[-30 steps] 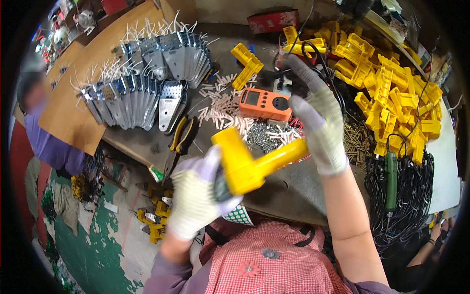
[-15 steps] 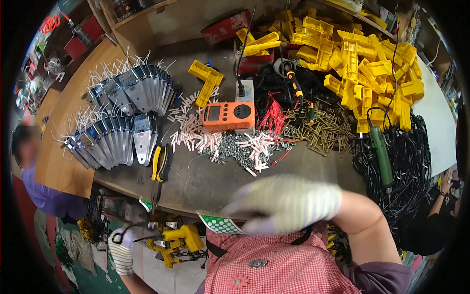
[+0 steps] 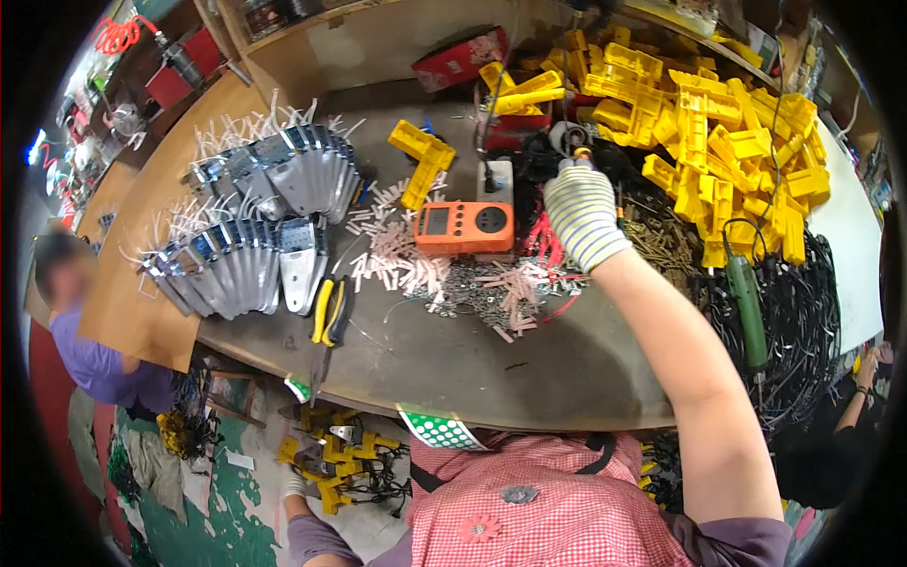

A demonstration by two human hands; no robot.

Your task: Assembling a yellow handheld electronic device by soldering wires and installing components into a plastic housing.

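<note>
The right hand [image 3: 583,213], gloved, was stretched far across the bench [image 3: 529,364], fingers closed around a small dark part [image 3: 572,142] at the black cable tangle just beyond its fingertips. The left hand [image 3: 295,485] hung below the bench edge, over yellow assemblies [image 3: 335,452] on the floor — grip not discernible — and much farther away.

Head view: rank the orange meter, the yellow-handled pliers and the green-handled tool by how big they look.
1. Green-handled tool, longest.
2. Orange meter and yellow-handled pliers: too close to rank, one broad, one long and thin.
The fisheye bends things near the rim, so the order is rough.
</note>
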